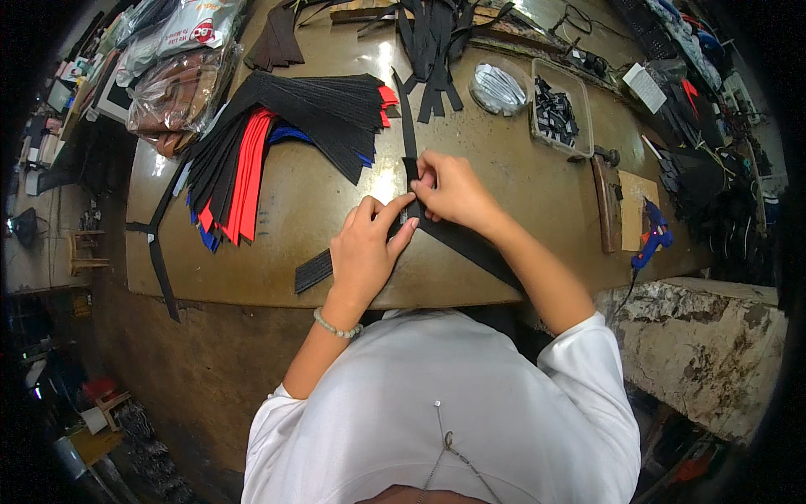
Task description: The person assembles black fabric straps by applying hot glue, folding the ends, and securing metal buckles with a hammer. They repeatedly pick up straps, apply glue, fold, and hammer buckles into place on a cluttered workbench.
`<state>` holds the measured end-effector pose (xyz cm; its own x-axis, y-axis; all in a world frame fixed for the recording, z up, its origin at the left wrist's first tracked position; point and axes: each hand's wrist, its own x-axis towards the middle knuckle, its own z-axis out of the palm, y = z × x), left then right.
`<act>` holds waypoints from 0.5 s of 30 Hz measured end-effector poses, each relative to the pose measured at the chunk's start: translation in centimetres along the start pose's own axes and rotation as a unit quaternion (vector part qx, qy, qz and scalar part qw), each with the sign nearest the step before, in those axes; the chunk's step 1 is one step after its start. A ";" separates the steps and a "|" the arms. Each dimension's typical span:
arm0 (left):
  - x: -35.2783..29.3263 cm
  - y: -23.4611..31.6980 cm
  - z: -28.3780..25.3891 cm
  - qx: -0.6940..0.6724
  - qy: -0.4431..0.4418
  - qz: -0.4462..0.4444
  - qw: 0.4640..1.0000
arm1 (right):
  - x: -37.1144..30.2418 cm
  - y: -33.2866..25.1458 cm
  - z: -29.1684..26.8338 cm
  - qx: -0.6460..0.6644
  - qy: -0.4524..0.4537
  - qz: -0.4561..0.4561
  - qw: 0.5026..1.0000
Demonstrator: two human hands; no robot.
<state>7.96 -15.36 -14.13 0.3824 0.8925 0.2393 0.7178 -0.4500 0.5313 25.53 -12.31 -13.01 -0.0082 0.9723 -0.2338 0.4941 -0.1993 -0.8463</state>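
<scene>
The olive tabletop fills the scene, its near edge running just on the wearer's side of the fingers, while its glossy surface opens out to their right, between the right forearm and the hammer. Left of the fingers and farther off spreads a big fan of strips, black mostly, red and blue flashing at the ends. Beyond it, far left, here comes the lettering: a pale plastic bag shows a round red emblem and printed words, above a clear bag of brown goods. And right under the fingers is the black strap, three arms splaying out: one straight away, one down-left that stops short of the near edge, one down-right that reaches it beneath the forearm. The right hand has thumb and fingertips pinched on the strap, close in! The left hand meets it there, index and thumb tips at the join, though whether they grip or merely press, I cannot tell. Farther away and right of the fingers sit a clear box of small black parts and a round tub of silvery pieces; well right, a blue glue gun lies by the tan board. Beyond, a white sheet carries marks too small to read. Last and smallest, a beaded bracelet rings the left wrist.
</scene>
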 end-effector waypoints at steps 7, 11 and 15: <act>-0.1 -0.8 0.0 -0.071 -0.020 -0.030 0.997 | -5.4 3.9 1.3 -0.137 0.112 -0.307 0.935; -0.3 -1.3 0.0 -0.120 -0.006 -0.027 0.992 | -7.3 4.4 2.2 -0.213 0.082 -0.310 0.923; -0.4 -0.5 -0.4 -0.085 -0.005 -0.019 0.996 | -6.9 1.5 1.3 -0.320 0.095 -0.341 0.879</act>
<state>7.17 -15.46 -14.15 0.3634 0.9077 0.2099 0.6228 -0.4042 0.6699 25.17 -19.45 -13.28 -0.3774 0.8537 0.3588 0.8184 0.4888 -0.3022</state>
